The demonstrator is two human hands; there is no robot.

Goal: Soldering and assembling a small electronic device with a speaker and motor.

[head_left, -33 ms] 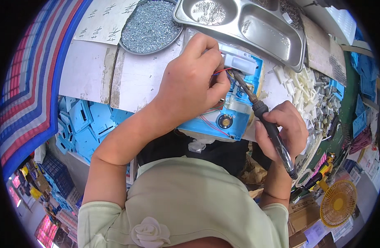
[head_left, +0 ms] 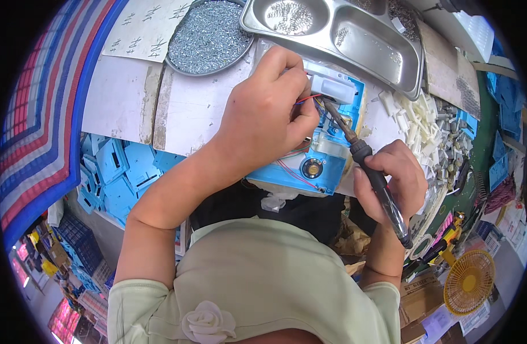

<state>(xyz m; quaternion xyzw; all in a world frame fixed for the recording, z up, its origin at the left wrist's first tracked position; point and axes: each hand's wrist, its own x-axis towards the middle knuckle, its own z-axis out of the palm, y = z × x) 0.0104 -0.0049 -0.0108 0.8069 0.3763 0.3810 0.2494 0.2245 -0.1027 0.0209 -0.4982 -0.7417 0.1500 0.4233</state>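
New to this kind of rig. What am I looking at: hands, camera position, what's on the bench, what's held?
No machine here: a person works bare-handed. A wide fisheye camera worn on the head looks down, so straight edges bend near the rim. The right grip holds what looks like a soldering iron, its tip at a blue plastic housing. The left grip is at the red and blue wires; its fingertips are partly hidden. Around them: a metal compartment tray, small metal pieces and white plastic parts.

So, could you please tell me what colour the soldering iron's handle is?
The handle is black, best seen in the head view.
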